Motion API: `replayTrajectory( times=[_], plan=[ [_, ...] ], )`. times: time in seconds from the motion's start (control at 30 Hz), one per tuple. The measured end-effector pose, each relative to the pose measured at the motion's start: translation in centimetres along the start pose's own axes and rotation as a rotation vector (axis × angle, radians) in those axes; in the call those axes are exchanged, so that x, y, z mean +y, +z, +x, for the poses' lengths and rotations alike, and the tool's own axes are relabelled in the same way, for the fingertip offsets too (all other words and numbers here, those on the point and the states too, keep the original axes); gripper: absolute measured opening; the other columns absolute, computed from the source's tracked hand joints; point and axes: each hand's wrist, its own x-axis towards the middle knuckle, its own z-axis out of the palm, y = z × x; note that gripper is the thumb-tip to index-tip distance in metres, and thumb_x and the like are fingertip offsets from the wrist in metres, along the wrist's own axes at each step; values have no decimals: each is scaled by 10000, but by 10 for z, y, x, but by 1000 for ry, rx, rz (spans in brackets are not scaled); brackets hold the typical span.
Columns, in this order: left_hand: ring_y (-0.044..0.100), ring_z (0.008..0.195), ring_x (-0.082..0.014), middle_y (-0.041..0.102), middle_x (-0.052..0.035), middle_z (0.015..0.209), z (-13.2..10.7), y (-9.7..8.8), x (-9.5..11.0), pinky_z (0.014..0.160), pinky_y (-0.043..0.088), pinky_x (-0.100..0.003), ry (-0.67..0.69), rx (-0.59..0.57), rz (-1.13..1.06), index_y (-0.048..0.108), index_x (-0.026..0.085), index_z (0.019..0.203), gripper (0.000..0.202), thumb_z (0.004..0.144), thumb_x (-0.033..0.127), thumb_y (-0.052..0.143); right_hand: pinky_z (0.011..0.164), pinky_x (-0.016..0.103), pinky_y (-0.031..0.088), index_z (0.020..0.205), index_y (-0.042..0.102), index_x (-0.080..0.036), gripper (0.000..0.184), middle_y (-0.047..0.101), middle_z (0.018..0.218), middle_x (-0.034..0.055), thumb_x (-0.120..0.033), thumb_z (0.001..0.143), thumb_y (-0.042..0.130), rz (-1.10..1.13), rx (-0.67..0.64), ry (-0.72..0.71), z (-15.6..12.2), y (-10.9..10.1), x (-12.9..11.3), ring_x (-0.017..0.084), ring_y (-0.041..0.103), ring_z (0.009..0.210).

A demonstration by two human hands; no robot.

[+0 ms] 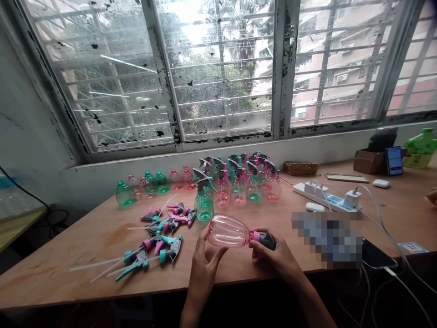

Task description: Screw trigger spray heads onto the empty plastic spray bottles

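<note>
The left hand [202, 258] cupped the base of a pink bottle [228, 231], thumb below, while the right hand's [278, 255] fingers pinched its grey spray head [268, 240] near the pink collar. The bottle was sideways above the table's [85, 228] front edge. Labels on the power strip [301, 188] and a table sticker [413, 247] were too small to read.

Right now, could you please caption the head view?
Left hand holding a pink bottle sideways, right hand gripping its spray head.
</note>
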Motion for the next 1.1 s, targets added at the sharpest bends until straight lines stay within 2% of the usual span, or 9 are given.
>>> replayTrajectory(
  times=[0.13, 0.27, 0.4, 0.63, 0.77, 0.87, 1.1],
  plan=[
    [418, 1428, -286, 515, -69, 1488, 1, 1, -3, 1205, 291, -486, 65, 40, 76, 466, 304, 1417, 581, 885, 384, 683, 597, 297, 577, 1057, 618, -158, 402, 710, 697, 12, -442, 829, 789, 39, 4, 8, 0, 0, -1, 183, 688, 597],
    [452, 1400, -311, 528, -110, 1466, 1, 0, 2, 1197, 297, -503, -17, 6, 47, 449, 255, 1417, 702, 811, 428, 759, 592, 291, 579, 1058, 616, -161, 415, 715, 689, 13, -442, 816, 801, 9, -3, 6, 1, 0, 0, 189, 694, 604],
    [505, 1359, -324, 581, -140, 1404, 0, 0, 6, 1165, 343, -503, -86, -20, -33, 459, 212, 1397, 655, 848, 465, 710, 571, 293, 585, 1055, 616, -170, 447, 722, 698, 15, -461, 785, 822, 0, -8, 20, 1, 0, 2, 195, 693, 600],
    [436, 1416, -298, 515, -78, 1487, 1, 0, -2, 1198, 303, -491, 56, 18, 57, 455, 308, 1434, 598, 884, 372, 682, 603, 316, 586, 1053, 624, -154, 421, 718, 688, 25, -471, 826, 784, 21, 2, 6, 0, 1, -2, 191, 684, 596],
    [440, 1410, -313, 527, -100, 1473, 1, 0, 4, 1202, 290, -506, -17, -12, 44, 433, 273, 1444, 707, 828, 408, 751, 594, 310, 594, 1044, 623, -161, 437, 709, 703, 16, -463, 794, 816, 26, -1, 21, 0, 1, -1, 188, 684, 602],
    [444, 1408, -316, 517, -129, 1479, 0, 0, 6, 1193, 310, -501, -50, -19, -31, 427, 235, 1445, 684, 858, 439, 713, 570, 304, 592, 1048, 616, -166, 461, 708, 687, 9, -468, 774, 830, 14, -8, 35, 0, 2, -1, 191, 684, 589],
    [414, 1430, -299, 489, -72, 1515, 1, 0, 1, 1206, 290, -486, 22, 2, 36, 443, 314, 1444, 638, 869, 385, 707, 613, 332, 587, 1039, 628, -159, 448, 724, 703, 28, -512, 810, 781, 12, 16, 28, -3, 3, -12, 212, 699, 610]
  ],
)
